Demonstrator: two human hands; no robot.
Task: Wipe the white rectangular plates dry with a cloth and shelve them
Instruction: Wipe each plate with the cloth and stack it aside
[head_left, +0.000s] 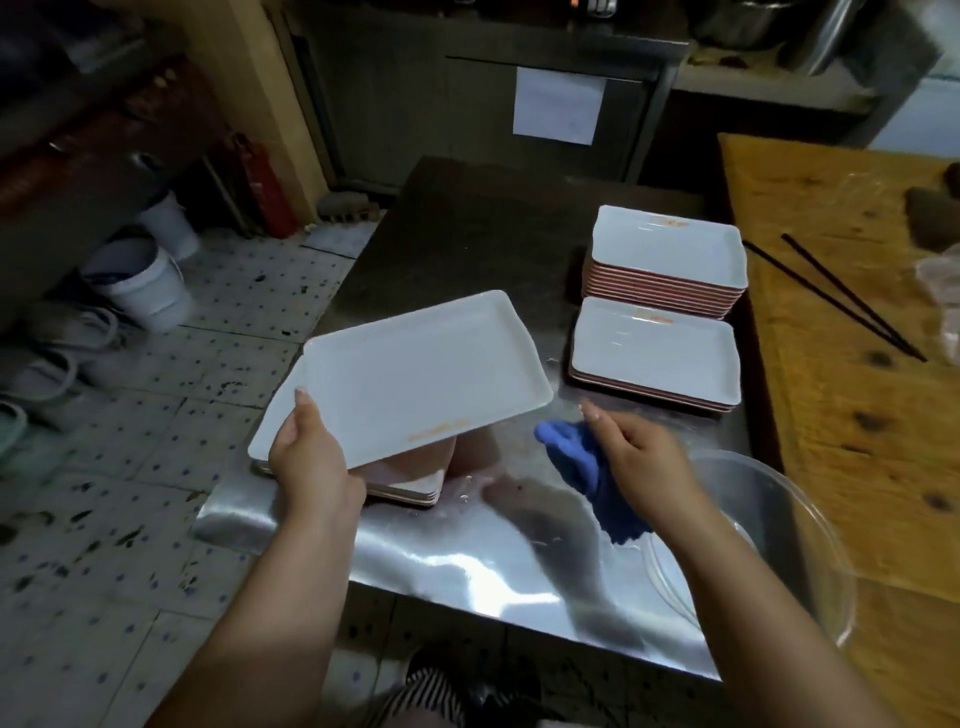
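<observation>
Plate (426, 374) (white, rectangular, orange-marked) tilts in left hand (311, 457).

On my worktop (467, 249) stand three stacks of white rectangular plates: a tall far stack (667, 270), a low near stack (655, 356), and a short stack (410, 483) under the one plate (421, 376) I hold; plates per stack cannot be counted exactly. I have two hands, left (311, 457) and right (641, 460), with one blue cloth (587, 475). One clear bowl (769, 530) sits at my right, two black chopsticks (836, 299) lie on the wooden board (852, 415), and two white buckets (143, 291) stand on the floor.
</observation>
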